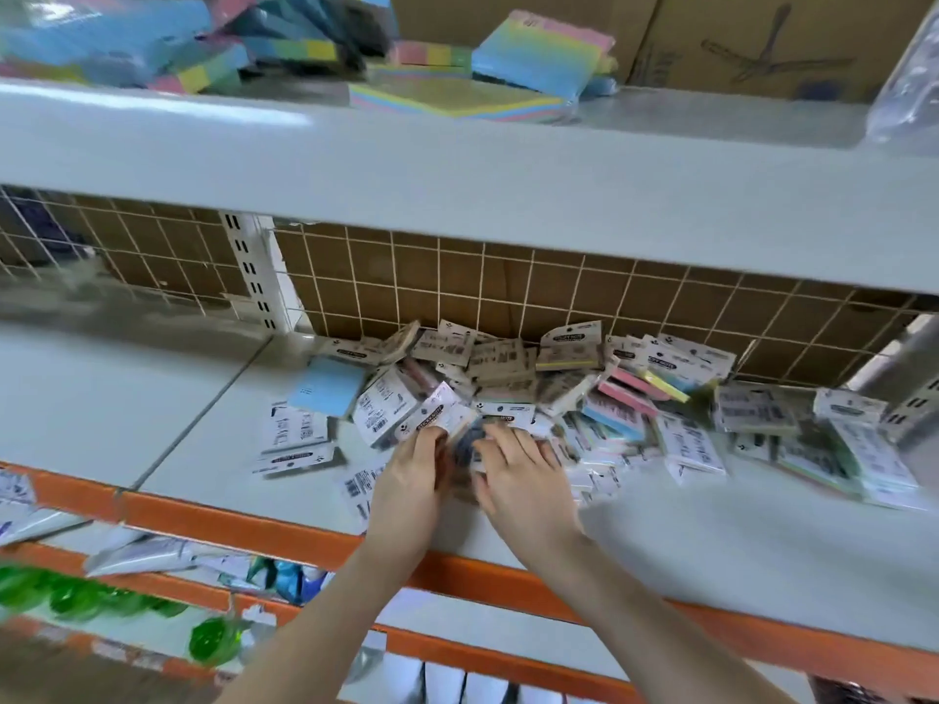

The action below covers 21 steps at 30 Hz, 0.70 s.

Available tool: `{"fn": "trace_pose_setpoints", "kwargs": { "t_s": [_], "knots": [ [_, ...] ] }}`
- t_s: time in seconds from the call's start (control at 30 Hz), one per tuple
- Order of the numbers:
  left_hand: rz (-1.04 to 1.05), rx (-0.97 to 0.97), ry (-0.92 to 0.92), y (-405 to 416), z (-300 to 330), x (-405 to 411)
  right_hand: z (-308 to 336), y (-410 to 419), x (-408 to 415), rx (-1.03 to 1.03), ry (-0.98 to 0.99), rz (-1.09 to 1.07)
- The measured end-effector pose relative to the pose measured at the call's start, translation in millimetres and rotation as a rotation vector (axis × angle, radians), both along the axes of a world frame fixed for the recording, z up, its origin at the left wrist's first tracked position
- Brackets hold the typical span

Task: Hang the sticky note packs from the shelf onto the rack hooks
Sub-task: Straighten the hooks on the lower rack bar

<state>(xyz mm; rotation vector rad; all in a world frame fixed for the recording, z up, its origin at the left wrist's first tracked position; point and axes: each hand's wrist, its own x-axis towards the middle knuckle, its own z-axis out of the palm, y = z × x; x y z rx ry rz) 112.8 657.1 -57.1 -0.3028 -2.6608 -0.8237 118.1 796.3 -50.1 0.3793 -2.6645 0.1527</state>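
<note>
A loose heap of sticky note packs (559, 393) with white header cards lies on the pale shelf (178, 409), against the wire grid back (457, 282). Both my hands reach over the orange shelf edge into the front of the heap. My left hand (414, 475) is closed around a pack with a white header (437, 416). My right hand (523, 475) rests palm down beside it, its fingers gripping a pack (503, 416) in the heap. A light blue pad (325, 386) lies at the heap's left edge. No rack hooks are in view.
An upper shelf (457, 160) overhangs the heap and carries coloured note blocks (538, 48) and cardboard boxes (762, 38). The orange shelf edge (244, 520) runs across below my wrists. Green items (213, 640) and white packets sit on lower levels at left.
</note>
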Motion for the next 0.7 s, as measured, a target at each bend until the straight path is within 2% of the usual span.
{"fn": "trace_pose_setpoints", "kwargs": {
  "t_s": [0.07,0.17,0.27,0.47,0.6,0.7],
  "knots": [
    [0.029,0.089,0.066,-1,-2,3,-4,-6,4,0.011,-0.051,0.005],
    [0.090,0.265,0.067,-4,-5,1,-11,-11,7,0.025,-0.083,-0.032],
    [0.148,0.475,0.019,-8,-7,0,-16,-12,8,-0.008,-0.050,-0.053],
    [0.285,0.728,-0.014,-14,-10,-3,-24,-9,12,-0.155,0.055,-0.038],
    [0.280,0.850,-0.078,-16,-14,-4,-27,-9,14,-0.194,0.133,-0.022],
    [0.257,0.839,-0.155,-16,-18,-6,-27,-10,15,-0.181,0.180,-0.016]
  ]
}}
